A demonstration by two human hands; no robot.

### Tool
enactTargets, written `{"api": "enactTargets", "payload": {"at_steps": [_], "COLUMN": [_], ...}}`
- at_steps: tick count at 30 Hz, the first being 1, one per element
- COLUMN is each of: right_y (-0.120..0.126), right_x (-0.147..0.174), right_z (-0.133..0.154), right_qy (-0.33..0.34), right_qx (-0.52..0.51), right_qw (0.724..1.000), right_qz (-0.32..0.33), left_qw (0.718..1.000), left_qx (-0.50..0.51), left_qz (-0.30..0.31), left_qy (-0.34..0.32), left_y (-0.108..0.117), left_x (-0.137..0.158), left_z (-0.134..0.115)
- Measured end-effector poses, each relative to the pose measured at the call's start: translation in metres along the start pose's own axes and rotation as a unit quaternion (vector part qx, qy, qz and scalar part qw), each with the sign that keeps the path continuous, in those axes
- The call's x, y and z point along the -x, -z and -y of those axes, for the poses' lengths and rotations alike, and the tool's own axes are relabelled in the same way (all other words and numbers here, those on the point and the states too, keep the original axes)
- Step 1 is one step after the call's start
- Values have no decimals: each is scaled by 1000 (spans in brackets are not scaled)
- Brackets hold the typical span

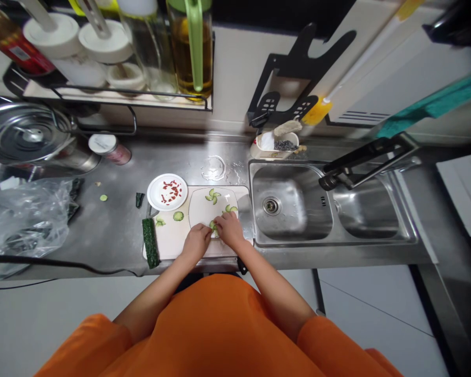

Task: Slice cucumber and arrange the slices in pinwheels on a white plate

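Observation:
A white square plate (201, 201) lies on the cutting board (175, 242). Thin cucumber slices are arranged on it as small pinwheels, one at the top (212, 196) and another at the right (231, 208). Over the plate's lower edge, my right hand (228, 229) has its fingers closed at a third group of cucumber slices (213, 227). My left hand (196, 242) is closed beside it at the plate's lower left, its fingertips curled near the same slices; anything between them is hidden. Left of the plate are a cucumber round (178, 215) and a few cucumber scraps (160, 222).
A cucumber piece (150, 243) lies at the board's left edge. A round white plate (157, 192) with red bits overlaps its top corner. The double sink (294, 242) is to the right, a plastic bag (43, 209) and a steel pot (78, 159) to the left.

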State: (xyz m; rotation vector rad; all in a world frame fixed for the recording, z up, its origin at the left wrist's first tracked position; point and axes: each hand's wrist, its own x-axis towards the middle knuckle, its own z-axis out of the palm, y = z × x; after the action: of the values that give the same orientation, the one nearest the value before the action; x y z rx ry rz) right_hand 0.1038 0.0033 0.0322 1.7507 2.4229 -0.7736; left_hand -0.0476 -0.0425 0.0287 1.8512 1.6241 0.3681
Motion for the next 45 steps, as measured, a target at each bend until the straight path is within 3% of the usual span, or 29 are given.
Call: {"api": "enactTargets", "payload": {"at_steps": [23, 27, 34, 39, 45], "right_y": [10, 15, 18, 12, 5], "right_x": [3, 8, 19, 27, 31], "right_z": [-5, -7, -16, -17, -12], "right_qy": [-24, -44, -51, -45, -32], "right_qx": [-42, -56, -80, -84, -75], "right_qw": [999, 997, 994, 993, 994], "right_qz": [0, -13, -57, -70, -70], "left_qw": [998, 996, 978, 966, 962], "left_qx": [57, 63, -15, -97, -122], "left_qz": [-18, -55, -159, -147, -122], "left_qy": [1, 14, 131, 190, 214], "left_y": [4, 15, 52, 60, 53], "left_x": [2, 2, -1, -2, -5], "left_z": [4, 9, 46, 69, 70]}}
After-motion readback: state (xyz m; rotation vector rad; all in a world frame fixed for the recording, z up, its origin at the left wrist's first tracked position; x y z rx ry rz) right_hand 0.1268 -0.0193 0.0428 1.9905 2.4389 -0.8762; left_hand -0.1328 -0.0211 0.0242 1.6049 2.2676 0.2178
